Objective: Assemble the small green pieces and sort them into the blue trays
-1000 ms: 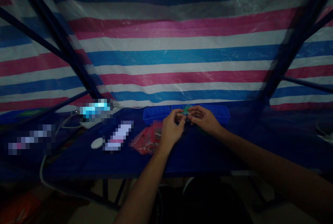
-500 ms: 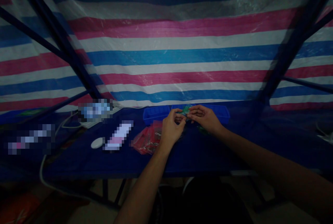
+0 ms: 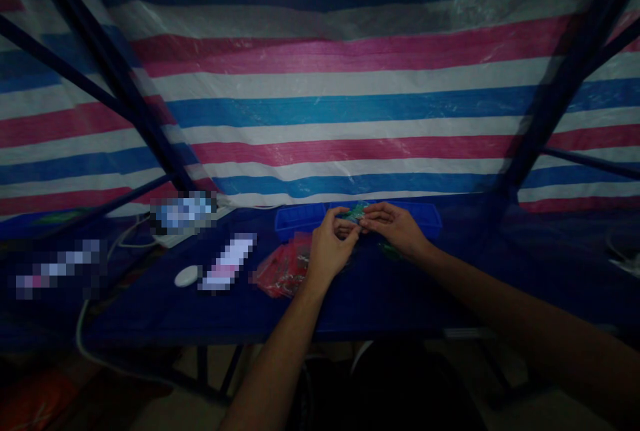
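Green clear-wrapped piece (image 3: pixel 358 209): any print on it is too small and dark for us to read.
Screens: pixelated on the phone (image 3: pixel 230 261) and the device (image 3: pixel 184 212) beyond it, so we cannot read them.
Our left hand (image 3: pixel 334 244): thumb and index finger pinch the piece at its left and near side.
Our right hand (image 3: pixel 397 227): fingertips bunch together, pinching its right side.
Position: between both sets of fingertips, before the blue trays (image 3: pixel 299 219); red plastic packets (image 3: pixel 281 269) lie beside our left wrist.
Since a second ago: our hands have barely shifted; the device's display has turned from bright cyan to paler blue.
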The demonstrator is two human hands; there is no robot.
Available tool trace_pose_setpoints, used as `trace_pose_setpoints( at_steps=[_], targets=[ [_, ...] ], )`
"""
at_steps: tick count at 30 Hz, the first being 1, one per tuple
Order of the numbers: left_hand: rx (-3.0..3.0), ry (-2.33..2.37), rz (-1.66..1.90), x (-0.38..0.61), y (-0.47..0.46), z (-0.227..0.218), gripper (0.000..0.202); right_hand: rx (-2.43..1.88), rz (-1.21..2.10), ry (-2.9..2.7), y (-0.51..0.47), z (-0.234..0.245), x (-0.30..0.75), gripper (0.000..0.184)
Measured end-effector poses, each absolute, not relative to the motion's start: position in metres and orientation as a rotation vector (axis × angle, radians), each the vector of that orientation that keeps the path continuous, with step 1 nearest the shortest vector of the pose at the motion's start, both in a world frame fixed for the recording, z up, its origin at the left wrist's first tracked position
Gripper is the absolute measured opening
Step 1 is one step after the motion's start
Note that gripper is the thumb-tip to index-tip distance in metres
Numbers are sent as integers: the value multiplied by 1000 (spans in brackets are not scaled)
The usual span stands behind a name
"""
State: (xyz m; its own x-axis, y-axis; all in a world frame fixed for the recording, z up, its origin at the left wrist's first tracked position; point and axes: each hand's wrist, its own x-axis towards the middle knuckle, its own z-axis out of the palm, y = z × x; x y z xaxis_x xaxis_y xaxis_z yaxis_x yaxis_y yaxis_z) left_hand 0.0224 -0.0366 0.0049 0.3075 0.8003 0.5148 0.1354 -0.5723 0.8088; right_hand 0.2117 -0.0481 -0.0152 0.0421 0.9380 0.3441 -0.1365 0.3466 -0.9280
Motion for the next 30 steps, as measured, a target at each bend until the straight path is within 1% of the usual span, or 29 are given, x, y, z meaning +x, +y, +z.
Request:
trace_pose_setpoints(
  at_steps=[5, 9, 16, 21, 23, 27, 30],
  targets=[
    [1900, 828, 1260, 22, -37, 5, 37, -853, 1017, -1223, -51, -11, 210, 39],
    [1899, 820, 1306, 22, -34, 3, 33, -856, 1039, -1200, -51, -10, 209, 40],
    [1882, 785, 1339, 21, -31, 1, 42, -846, 1053, -1162, -53, -8, 208, 42],
    [1853, 780, 1352, 22, -31, 1, 47, -812, 1099, -1123, -52, -10, 207, 37],
    [1880, 788, 1348, 22, -32, 2, 42, -809, 1110, -1109, -50, -11, 207, 35],
    [1968, 822, 1346, 21, -35, 5, 21, -812, 1115, -1129, -49, -13, 208, 29],
    [2020, 845, 1341, 19, -35, 6, 21, -812, 1127, -1158, -48, -14, 210, 29]
  ],
)
